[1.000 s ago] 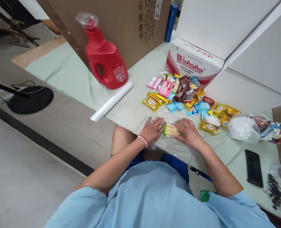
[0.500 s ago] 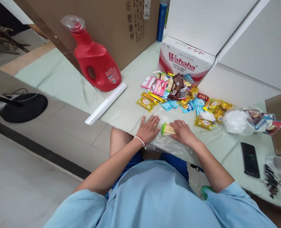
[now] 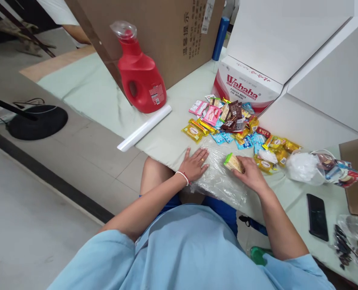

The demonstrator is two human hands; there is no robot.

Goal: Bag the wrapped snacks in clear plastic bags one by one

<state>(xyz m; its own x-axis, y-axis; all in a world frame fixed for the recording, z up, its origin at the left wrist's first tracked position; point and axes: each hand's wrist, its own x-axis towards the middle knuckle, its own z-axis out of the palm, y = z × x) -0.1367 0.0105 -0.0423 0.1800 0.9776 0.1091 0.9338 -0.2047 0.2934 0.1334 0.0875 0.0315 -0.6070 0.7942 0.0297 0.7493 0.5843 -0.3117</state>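
Observation:
My left hand (image 3: 194,164) lies flat with its fingers spread on a sheet of clear plastic film (image 3: 218,183) at the table's front edge. My right hand (image 3: 251,172) is closed around a packaged wafer snack (image 3: 233,162), pale with a green end, held over the film's right side. The snack's right end is hidden by my fingers. Just beyond both hands is a heap of small wrapped snacks (image 3: 211,115) in pink, brown, blue and yellow packs.
A white roll (image 3: 144,128) and a red jug (image 3: 142,80) stand left, before a large cardboard box (image 3: 167,36). Behind the snacks is a Wahaba carton (image 3: 242,88). To the right are a white plastic bag (image 3: 302,167), a phone (image 3: 317,217) and clear containers (image 3: 354,226).
My right hand has moved right with the wafer snack, which is now tilted and farther from my left hand. My left hand stays on the film. The whole view has shifted slightly.

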